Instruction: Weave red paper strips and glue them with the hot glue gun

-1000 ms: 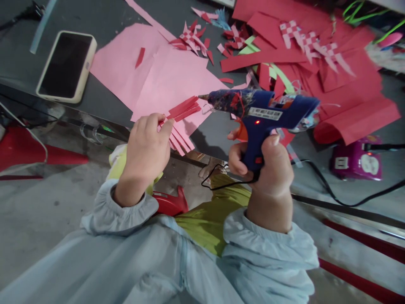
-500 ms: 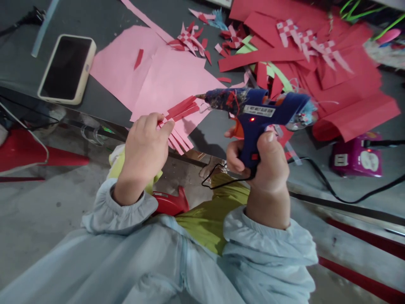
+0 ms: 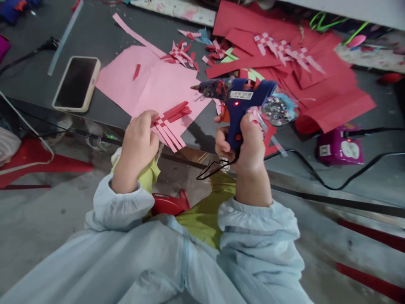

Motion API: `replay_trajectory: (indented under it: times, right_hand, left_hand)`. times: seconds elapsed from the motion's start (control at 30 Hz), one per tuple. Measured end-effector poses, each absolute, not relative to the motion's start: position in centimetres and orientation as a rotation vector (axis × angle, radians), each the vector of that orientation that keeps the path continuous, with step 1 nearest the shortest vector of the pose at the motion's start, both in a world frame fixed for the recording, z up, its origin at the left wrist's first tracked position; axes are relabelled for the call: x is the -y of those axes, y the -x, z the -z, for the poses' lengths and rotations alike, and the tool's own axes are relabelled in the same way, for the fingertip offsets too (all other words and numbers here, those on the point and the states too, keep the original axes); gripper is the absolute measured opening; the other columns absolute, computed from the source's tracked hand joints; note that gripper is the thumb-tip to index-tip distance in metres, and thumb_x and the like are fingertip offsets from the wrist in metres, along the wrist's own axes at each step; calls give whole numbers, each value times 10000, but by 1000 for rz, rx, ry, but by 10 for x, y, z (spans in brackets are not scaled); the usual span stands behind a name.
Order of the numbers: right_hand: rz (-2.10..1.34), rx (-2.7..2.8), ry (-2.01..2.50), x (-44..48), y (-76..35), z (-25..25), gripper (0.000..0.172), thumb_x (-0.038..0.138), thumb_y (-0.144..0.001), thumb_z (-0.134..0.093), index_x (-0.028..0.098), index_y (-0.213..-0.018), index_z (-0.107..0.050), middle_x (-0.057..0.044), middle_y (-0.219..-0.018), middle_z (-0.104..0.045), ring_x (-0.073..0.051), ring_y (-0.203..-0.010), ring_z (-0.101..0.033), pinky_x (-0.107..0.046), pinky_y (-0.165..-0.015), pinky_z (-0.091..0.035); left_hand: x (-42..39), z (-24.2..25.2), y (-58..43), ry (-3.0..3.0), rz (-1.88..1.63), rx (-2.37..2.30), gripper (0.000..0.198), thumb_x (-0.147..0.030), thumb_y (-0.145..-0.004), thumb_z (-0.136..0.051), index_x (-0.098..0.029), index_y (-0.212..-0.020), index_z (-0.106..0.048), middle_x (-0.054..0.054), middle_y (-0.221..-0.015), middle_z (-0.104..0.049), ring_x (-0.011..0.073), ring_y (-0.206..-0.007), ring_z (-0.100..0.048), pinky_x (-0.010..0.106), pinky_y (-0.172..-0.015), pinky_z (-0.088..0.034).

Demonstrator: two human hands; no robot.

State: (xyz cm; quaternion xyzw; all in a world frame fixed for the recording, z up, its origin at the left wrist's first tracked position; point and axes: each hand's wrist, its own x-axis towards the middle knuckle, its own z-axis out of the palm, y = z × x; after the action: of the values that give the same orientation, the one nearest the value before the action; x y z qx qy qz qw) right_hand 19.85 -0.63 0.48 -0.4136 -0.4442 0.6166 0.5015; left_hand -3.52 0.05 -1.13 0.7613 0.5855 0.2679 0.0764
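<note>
My left hand (image 3: 141, 141) is closed on the edge of a woven paper piece (image 3: 164, 126), whose red and pink strips cross in a checked patch and fan out loose. The piece lies over pink paper sheets (image 3: 164, 80) at the table's near edge. In my right hand (image 3: 245, 143) is a blue hot glue gun (image 3: 242, 99), its fingers wrapped round the handle near the orange trigger. A small light glows on the gun. Its nozzle points left, above the pink sheets and apart from the woven piece.
A phone (image 3: 76, 83) lies at the left, beside a clear glue stick (image 3: 66, 40). Red paper sheets (image 3: 335, 90) pile up at the right, with checked woven pieces (image 3: 281, 48) on top. A purple power adapter (image 3: 339, 148) and black cord (image 3: 311, 171) are at the right.
The glue gun's nozzle has drawn up and away from the red strips. My left thumb has shifted off the checked patch toward its near edge. The whole view has shifted somewhat.
</note>
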Motion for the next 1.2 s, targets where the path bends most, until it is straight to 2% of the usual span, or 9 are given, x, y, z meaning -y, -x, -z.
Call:
replay_trajectory:
  times: [0.1, 0.17, 0.3, 0.43, 0.53, 0.73, 0.9, 1.0, 1.2]
  right_hand:
    - [-1495, 1068, 994, 5, -198, -5, 451, 699, -829, -517, 262, -901, -602, 74, -458, -368, -81, -329, -222, -266, -350, -127]
    - [-1498, 1062, 981, 5, -198, -5, 476, 728, -796, -535, 261, -872, -589, 77, -450, -362, -75, -328, -200, -266, -351, -122]
    - [-1466, 1079, 997, 3, -198, -5, 508, 773, -761, -531, 269, -823, -557, 71, -462, -354, -68, -343, -223, -258, -365, -151]
    - [-1455, 1089, 963, 0, -197, -4, 527, 791, -757, -521, 266, -798, -520, 73, -475, -353, -61, -351, -242, -252, -371, -161]
    - [-1469, 1066, 891, -3, -196, -4, 509, 765, -772, -539, 257, -781, -516, 76, -472, -368, -53, -348, -206, -256, -367, -137]
    - [-1491, 1040, 759, -3, -197, -8, 461, 697, -834, -528, 237, -843, -565, 79, -485, -401, -53, -363, -191, -256, -382, -133]
    - [-1532, 1023, 696, -2, -201, -10, 417, 610, -902, -477, 214, -956, -598, 90, -496, -414, -50, -378, -195, -253, -401, -156]
    - [-1474, 1026, 689, -4, -204, -7, 444, 640, -895, -463, 223, -968, -595, 95, -479, -394, -59, -366, -176, -251, -384, -151]
    - [-1476, 1035, 647, -9, -214, -5, 444, 649, -881, -490, 225, -970, -586, 96, -480, -418, -70, -354, -193, -238, -357, -199]
  left_hand:
    - [-4, 13, 38, -2210, -989, -1756, 409, -33, -835, -412, -189, -1195, -528, 89, -1218, -640, 165, -1031, -657, 323, -978, -495]
    - [-7, 12, 39, -2208, -999, -1810, 344, -54, -851, -425, -204, -1125, -569, 72, -1156, -664, 167, -1008, -660, 323, -964, -494]
    - [-11, 8, 36, -2334, -829, -1921, 228, -189, -905, -501, -221, -1107, -603, 83, -1145, -697, 251, -1123, -608, 405, -1015, -445]
    - [-10, 4, 29, -2394, -619, -2014, 386, -334, -894, -593, -167, -1242, -587, 146, -1209, -674, 332, -1151, -572, 479, -982, -448]
    - [-11, 3, 26, -2434, -488, -2022, 438, -335, -897, -584, -142, -1291, -578, 165, -1212, -659, 349, -1148, -558, 492, -977, -451]
    - [-23, 2, 30, -2406, -551, -1904, 513, -230, -824, -634, -174, -1325, -537, 124, -1098, -640, 288, -1058, -583, 470, -996, -461]
    - [-34, 1, 27, -2275, -766, -1830, 508, -77, -770, -552, -203, -1262, -578, 68, -1034, -631, 201, -930, -619, 361, -904, -517]
    - [-43, -1, 25, -2135, -882, -1746, 484, -56, -756, -524, -208, -1207, -610, 38, -988, -649, 149, -796, -614, 322, -844, -533]
    - [-72, -22, 21, -1714, -974, -1468, 411, 1, -729, -522, -186, -1076, -636, 32, -926, -644, 134, -820, -635, 276, -747, -528]
